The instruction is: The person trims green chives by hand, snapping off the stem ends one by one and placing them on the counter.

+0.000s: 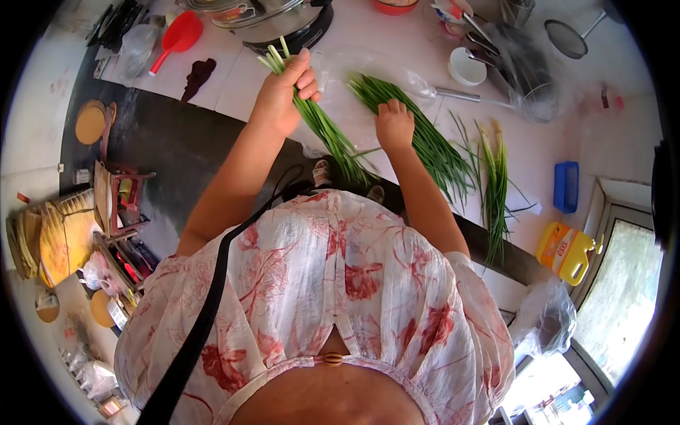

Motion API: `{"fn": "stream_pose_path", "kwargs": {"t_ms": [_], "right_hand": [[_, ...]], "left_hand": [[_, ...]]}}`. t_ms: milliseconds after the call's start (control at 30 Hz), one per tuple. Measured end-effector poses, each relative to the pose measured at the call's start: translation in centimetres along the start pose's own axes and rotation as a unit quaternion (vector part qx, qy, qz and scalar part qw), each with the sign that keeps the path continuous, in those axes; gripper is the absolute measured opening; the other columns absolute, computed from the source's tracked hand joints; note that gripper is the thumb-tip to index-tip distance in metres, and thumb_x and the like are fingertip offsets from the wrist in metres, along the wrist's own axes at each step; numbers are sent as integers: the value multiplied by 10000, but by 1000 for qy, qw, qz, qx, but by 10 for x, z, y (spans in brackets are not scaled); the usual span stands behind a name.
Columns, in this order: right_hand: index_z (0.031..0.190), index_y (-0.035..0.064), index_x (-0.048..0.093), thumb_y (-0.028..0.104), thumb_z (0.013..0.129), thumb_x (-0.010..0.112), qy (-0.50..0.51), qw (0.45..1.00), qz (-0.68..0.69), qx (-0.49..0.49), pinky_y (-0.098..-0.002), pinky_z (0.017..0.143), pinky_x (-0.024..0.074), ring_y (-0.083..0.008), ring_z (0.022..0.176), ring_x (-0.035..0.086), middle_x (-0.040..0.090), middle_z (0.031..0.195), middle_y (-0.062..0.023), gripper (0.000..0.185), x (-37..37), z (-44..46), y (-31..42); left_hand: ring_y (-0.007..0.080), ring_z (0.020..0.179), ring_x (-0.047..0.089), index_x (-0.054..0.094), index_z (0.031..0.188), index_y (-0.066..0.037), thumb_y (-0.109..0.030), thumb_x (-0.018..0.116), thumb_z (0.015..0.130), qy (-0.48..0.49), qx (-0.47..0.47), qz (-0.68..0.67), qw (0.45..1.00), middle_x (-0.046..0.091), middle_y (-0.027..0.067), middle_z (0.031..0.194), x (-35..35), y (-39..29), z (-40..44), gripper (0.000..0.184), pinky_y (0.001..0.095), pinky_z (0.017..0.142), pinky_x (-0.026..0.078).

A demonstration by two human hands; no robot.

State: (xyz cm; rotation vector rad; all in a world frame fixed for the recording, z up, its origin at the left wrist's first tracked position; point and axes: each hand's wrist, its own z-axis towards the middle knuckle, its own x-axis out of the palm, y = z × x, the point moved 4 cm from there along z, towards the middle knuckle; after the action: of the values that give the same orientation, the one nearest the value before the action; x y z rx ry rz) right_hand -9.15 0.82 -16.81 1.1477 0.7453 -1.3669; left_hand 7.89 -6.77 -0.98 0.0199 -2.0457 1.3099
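Observation:
My left hand point(283, 99) is closed around a bunch of garlic chives point(327, 131). Their pale cut-looking ends stick up past my thumb, and the green leaves hang down toward the counter's front edge. A larger pile of garlic chives point(443, 156) lies slantwise on the white counter point(234, 95). On top of that pile is my right hand point(395, 127), its fingers curled into the leaves; the fingertips are partly hidden. To the right lies a smaller, looser bunch of chives point(494, 177) with yellowish ends, its leaf tips hanging over the edge.
Clear plastic point(340, 78) lies behind the chives. Further back are a metal pot point(262, 28), a red ladle point(182, 34), a white bowl point(467, 67) and a wire strainer point(538, 103). A blue container point(566, 186) and a yellow oil jug point(564, 251) stand at right.

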Motion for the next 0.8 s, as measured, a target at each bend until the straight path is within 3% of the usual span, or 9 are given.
{"fn": "stream_pose_path", "kwargs": {"t_ms": [133,233,400,467,500,533,600,633,800], "right_hand": [[767,106,593,122,704,576,-11,999,-10,-35,-379,692,444,-247,790,563,560,822,-61,67,-4,1,-8],[802,100,621,104,726,559,4,992,127,-29,-394,689,460,-266,779,585,591,777,-76,99,-23,-1,-22],[869,60,639,90,759,567,47,979,194,-31,-353,697,490,-273,764,612,634,825,-109,135,-90,-7,-47],[914,34,631,51,759,604,46,936,346,52,-295,705,485,-246,736,625,643,837,-124,158,-116,-9,-61],[946,5,621,18,787,608,32,907,407,99,-245,702,470,-171,711,627,657,822,-107,161,-127,-8,-65],[946,5,621,18,787,608,27,910,402,99,-245,702,470,-171,711,627,657,822,-107,161,-136,-7,-63],[967,-20,611,31,835,580,-14,797,588,140,-227,702,459,-105,742,595,649,813,-61,145,-148,-3,-59],[989,-30,603,47,861,562,-2,788,603,125,-212,703,449,-83,755,565,629,816,-35,155,-156,0,-53],[999,-27,600,79,878,539,53,741,656,134,-218,700,436,-86,738,542,614,824,-36,172,-166,8,-29]], "left_hand": [[63,499,317,501,817,-111,-318,535,891,-8,3,-17,1000,334,-61,573,1,-2,-3,222,247,574,327],[64,504,317,514,819,-103,-318,517,899,-27,15,-4,1000,335,-57,567,5,-1,-5,229,248,571,326],[73,508,330,518,818,-81,-307,518,898,-6,13,-3,1000,373,-45,580,11,9,0,241,248,588,340],[76,513,339,533,846,-64,-297,530,892,-2,23,10,1000,387,-42,587,16,14,1,237,251,589,348],[78,517,349,548,875,-48,-287,542,885,0,34,26,999,401,-38,594,21,15,2,239,254,591,357],[78,517,349,548,875,-48,-287,542,885,7,36,24,999,401,-38,594,27,18,3,239,254,591,357],[76,532,375,568,979,-12,-249,569,867,47,40,88,994,422,-32,607,43,25,3,263,255,583,368],[69,549,393,560,1067,5,-213,585,853,62,36,100,992,433,-24,621,51,31,4,306,247,570,368],[69,582,410,580,1057,-8,-131,586,850,137,27,61,988,466,-28,696,85,36,3,241,237,587,364]]}}
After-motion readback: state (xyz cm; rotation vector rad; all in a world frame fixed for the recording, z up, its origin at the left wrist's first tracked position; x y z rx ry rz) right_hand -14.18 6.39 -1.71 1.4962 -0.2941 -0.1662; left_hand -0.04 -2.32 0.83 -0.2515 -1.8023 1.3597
